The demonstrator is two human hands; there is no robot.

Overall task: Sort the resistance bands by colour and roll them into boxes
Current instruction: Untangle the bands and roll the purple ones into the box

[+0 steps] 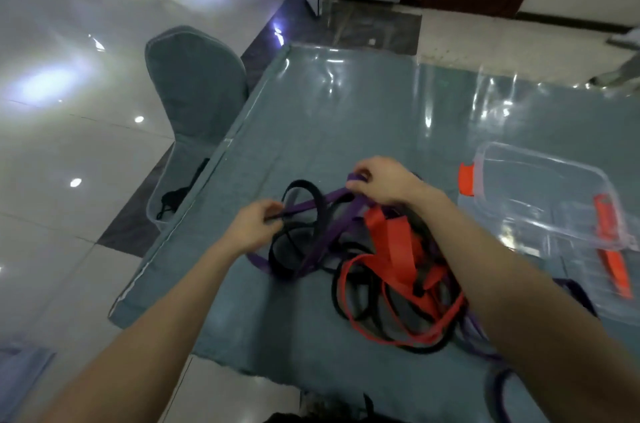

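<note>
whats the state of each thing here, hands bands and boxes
left hand: pinching the purple band
right hand: gripping the purple band
purple band: lifted, stretched between both hands
black bands: loose, tangled with the others
orange bands: loose, tangled
clear box: open, no band inside
chair box: open, black band inside

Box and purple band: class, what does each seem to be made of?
The box: probably hard clear plastic, glossy; the table shows through its walls. The purple band: likely rubber or latex, matte; it is flat, limp and bends in loops.
</note>
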